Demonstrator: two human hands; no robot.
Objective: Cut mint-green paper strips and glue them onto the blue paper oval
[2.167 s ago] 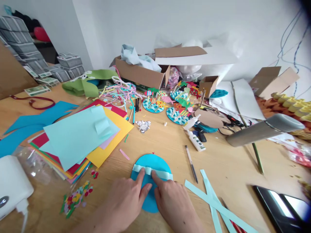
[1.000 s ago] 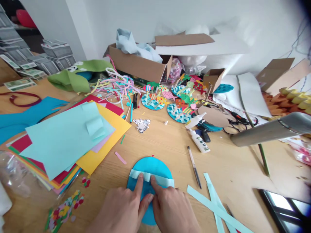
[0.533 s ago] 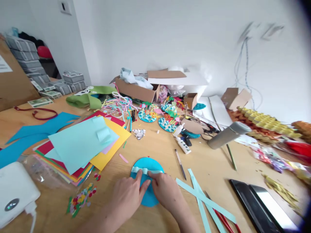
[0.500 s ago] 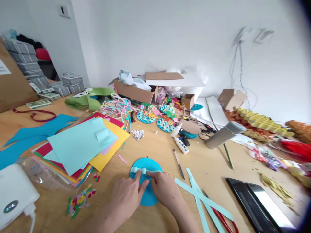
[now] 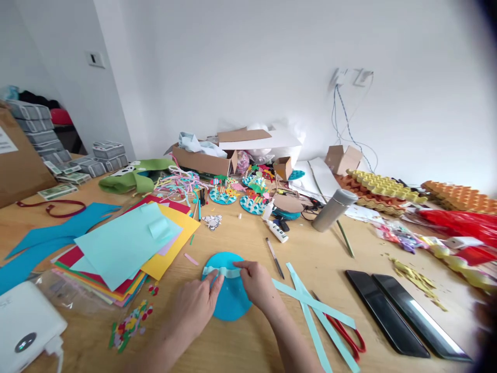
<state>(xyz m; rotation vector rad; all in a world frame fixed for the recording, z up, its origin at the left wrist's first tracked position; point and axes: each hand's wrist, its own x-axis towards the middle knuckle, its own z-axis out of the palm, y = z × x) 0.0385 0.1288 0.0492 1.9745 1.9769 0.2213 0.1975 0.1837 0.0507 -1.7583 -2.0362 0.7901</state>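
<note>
A round blue disc (image 5: 233,300) lies flat on the table in front of me. Across its upper part runs a light blue paper strip (image 5: 232,273), raised in small wavy folds at its left end. My left hand (image 5: 196,303) presses those folds onto the disc, index finger and thumb on either side of a fold. At the strip's right end, my right hand (image 5: 258,285) pinches it between curled fingers and thumb. More light blue strips (image 5: 310,300) lie crossed to the right, partly over red-handled scissors (image 5: 345,334).
Coloured paper sheets (image 5: 124,243) are stacked at left, near paper scraps (image 5: 130,324) and a white power bank (image 5: 29,326). Beyond the disc are a pen (image 5: 275,257), a glue bottle (image 5: 277,231) and decorated discs (image 5: 222,196). A grey flask (image 5: 334,210) and two black phones (image 5: 386,313) are at right.
My view has turned to the right. My right hand has shifted outward to the strip's right end, its fingertips now further from my left hand, which stays on the folds.
</note>
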